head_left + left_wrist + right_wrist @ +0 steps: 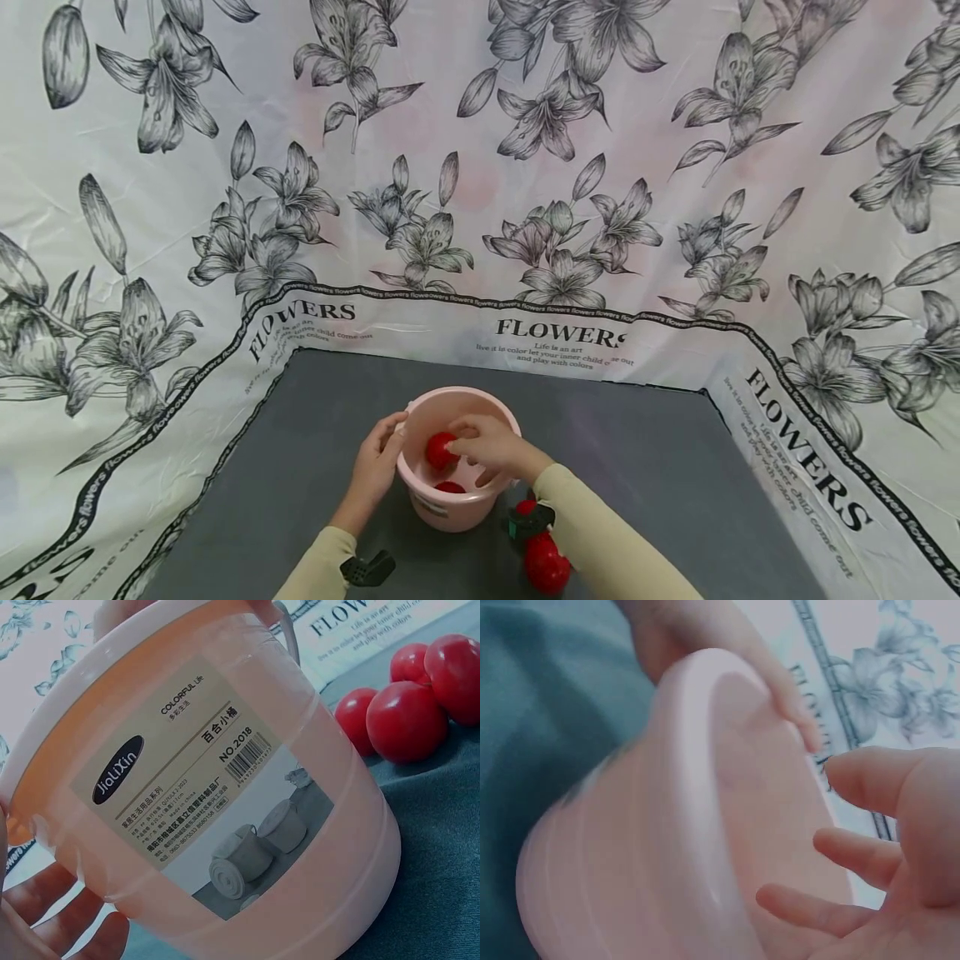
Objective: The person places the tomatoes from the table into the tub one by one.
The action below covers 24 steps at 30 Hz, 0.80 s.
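A pink plastic bucket (450, 518) stands on the dark cloth, its printed label (217, 787) filling much of the left wrist view. My left hand (378, 457) grips the bucket's left rim, with several fingers (56, 904) against the outer wall. Reaching over the right rim, my right hand (491, 446) is in the mouth of the bucket. In the right wrist view its fingers (862, 855) are spread and hold nothing. One red tomato (439, 450) shows inside beside the right fingertips, and another tomato (450, 487) lies lower, partly hidden by the front rim.
Several more tomatoes (407, 721) lie clustered on the dark cloth (630, 450) to the bucket's right, partly covered by the right sleeve (600, 525) in the head view. White flower-print sheeting (420, 333) surrounds the surface at the back and sides.
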{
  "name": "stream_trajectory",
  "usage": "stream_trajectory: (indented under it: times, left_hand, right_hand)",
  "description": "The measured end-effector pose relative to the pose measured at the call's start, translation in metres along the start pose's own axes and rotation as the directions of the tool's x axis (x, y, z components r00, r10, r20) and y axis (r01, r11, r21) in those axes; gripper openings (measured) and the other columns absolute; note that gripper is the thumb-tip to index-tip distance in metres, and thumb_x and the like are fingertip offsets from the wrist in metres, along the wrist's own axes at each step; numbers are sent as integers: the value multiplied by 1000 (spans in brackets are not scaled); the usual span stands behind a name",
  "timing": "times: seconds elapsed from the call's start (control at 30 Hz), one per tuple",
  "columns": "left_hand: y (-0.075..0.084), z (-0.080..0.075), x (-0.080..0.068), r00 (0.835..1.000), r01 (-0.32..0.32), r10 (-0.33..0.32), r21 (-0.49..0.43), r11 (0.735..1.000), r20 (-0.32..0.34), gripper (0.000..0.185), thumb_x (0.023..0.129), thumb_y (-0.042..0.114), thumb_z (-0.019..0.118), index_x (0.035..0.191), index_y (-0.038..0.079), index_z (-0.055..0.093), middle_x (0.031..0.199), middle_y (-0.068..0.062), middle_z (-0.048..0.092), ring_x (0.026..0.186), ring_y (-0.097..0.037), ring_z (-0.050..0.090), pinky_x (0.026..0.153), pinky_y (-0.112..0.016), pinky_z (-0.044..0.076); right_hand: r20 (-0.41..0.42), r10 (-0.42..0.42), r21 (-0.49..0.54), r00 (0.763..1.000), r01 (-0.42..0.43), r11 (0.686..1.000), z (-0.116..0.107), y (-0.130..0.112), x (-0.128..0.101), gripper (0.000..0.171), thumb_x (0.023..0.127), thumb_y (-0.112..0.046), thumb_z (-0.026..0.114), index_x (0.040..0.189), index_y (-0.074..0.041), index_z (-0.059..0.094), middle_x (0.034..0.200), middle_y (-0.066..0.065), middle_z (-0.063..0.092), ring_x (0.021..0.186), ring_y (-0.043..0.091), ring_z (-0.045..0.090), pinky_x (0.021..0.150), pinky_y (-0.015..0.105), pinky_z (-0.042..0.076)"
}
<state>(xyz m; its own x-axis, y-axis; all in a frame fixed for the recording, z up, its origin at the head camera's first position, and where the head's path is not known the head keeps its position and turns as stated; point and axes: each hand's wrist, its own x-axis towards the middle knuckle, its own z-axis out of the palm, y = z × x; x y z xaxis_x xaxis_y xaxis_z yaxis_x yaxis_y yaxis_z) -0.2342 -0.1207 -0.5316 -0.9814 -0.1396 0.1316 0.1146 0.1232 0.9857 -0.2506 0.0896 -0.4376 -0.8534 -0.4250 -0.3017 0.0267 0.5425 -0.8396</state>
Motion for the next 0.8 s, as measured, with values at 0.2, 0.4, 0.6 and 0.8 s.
stream_trajectory:
  times: [0.2, 0.4, 0.6, 0.8]
  left_hand:
    - [2, 1, -1, 1000, -5, 5, -7, 1000, 15, 35, 105, 20, 56, 138, 9, 59, 120, -25, 68, 103, -30, 65, 75, -21, 52]
    - [4, 1, -1, 1000, -12, 12, 4, 1000, 20, 35, 106, 20, 55, 139, 10, 59, 121, -24, 68, 104, -30, 65, 76, -22, 52]
    - [4, 1, -3, 999, -23, 23, 3, 1000, 29, 35, 106, 19, 53, 139, 8, 58, 123, -26, 67, 104, -30, 66, 76, -22, 52]
    - [5, 1, -5, 1000, -28, 27, 25, 999, 14, 34, 107, 17, 52, 140, 9, 58, 124, -23, 67, 104, -28, 66, 77, -21, 53]
  right_hand:
    - [-78, -21, 210, 997, 37, 977, -35, 12, -27, 52, 102, -26, 59, 145, 1, 49, 140, 26, 58, 97, 31, 71, 73, 47, 62]
    - [-211, 36, 346, 977, 40, 937, -78, 37, -56, 54, 103, -29, 57, 148, -3, 45, 147, 30, 49, 114, 36, 69, 74, 43, 62]
    - [-303, 105, 342, 947, 5, 940, -108, 73, -88, 58, 106, -33, 53, 153, -2, 37, 152, 34, 42, 123, 41, 64, 81, 45, 61]
    - [-331, 165, 334, 929, -48, 941, -112, 118, -113, 63, 107, -36, 52, 155, 1, 33, 153, 36, 39, 119, 38, 66, 84, 46, 61]
